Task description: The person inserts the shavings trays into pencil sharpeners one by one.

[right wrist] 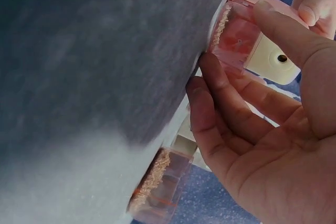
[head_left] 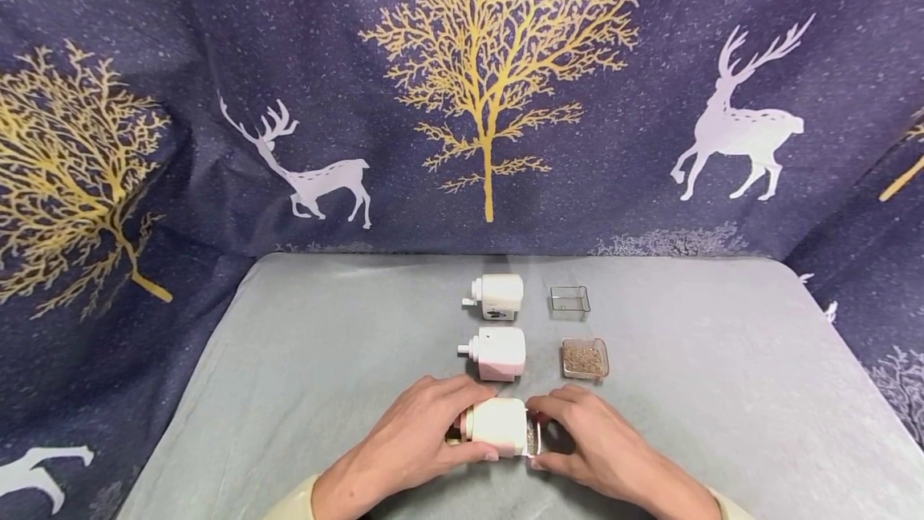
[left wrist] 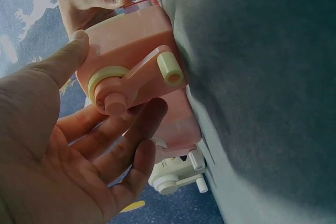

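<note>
With left hand (head_left: 411, 444), grips the near sharpener (head_left: 500, 426) on the table (head_left: 303, 359); with right hand (head_left: 606, 444), pinches its drawer (right wrist: 239, 40), partly out. Has beyond it a pink-and-white sharpener (head_left: 501, 355), then a white sharpener (head_left: 501, 294); right of them, two small trays (head_left: 583, 376).
</note>
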Demonstrator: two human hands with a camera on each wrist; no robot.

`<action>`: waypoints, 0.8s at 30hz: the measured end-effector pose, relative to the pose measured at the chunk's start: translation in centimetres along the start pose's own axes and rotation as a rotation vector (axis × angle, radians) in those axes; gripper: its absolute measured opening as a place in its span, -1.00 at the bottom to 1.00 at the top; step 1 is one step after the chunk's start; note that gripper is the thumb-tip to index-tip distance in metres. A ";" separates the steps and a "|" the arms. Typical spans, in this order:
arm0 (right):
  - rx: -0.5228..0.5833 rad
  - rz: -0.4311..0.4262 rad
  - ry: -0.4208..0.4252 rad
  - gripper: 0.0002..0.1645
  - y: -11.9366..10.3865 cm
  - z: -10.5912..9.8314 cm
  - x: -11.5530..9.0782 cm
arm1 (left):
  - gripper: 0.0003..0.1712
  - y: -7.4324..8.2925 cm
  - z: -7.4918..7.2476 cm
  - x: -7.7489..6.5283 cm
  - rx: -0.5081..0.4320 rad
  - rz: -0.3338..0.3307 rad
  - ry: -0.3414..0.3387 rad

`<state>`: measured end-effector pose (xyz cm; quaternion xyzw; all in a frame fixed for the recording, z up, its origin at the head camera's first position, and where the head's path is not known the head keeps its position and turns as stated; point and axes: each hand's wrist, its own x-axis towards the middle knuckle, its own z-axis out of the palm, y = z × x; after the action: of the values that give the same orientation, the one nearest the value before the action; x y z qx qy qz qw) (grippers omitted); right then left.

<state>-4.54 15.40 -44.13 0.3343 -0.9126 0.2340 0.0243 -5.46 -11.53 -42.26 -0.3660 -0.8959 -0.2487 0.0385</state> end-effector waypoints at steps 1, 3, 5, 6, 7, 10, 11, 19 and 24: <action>0.002 0.000 0.000 -0.31 0.0 0.0 0.0 | -0.28 0.0 0.0 0.0 0.000 0.003 0.003; 0.003 0.003 -0.002 -0.32 -0.1 0.0 0.1 | -0.28 0.0 0.0 0.0 0.001 0.007 0.007; 0.006 0.007 -0.006 -0.32 -0.1 0.0 0.3 | -0.28 -0.1 -0.1 0.0 -0.003 0.007 0.006; 0.008 0.008 -0.007 -0.32 -0.1 0.0 0.3 | -0.27 -0.1 -0.1 0.1 -0.006 0.007 0.004; 0.010 0.009 -0.008 -0.32 -0.2 0.0 0.4 | -0.27 -0.1 -0.1 0.1 -0.009 0.006 0.002; 0.017 0.011 -0.012 -0.33 -0.3 0.0 0.5 | -0.27 0.0 -0.1 0.1 -0.020 0.004 -0.003; 0.019 0.011 -0.012 -0.33 -0.3 0.0 0.6 | -0.27 0.0 -0.1 0.1 -0.022 0.004 -0.003; 0.036 0.022 -0.020 -0.36 -0.5 0.1 0.9 | -0.29 0.0 -0.1 0.2 -0.025 0.013 0.005; 0.056 0.042 -0.034 -0.37 -0.7 0.3 1.1 | -0.29 -0.1 0.0 0.1 -0.034 0.017 0.009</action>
<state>-4.95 14.18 -43.88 0.3194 -0.9129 0.2542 -0.0056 -5.61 -11.54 -42.23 -0.3733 -0.8881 -0.2653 0.0383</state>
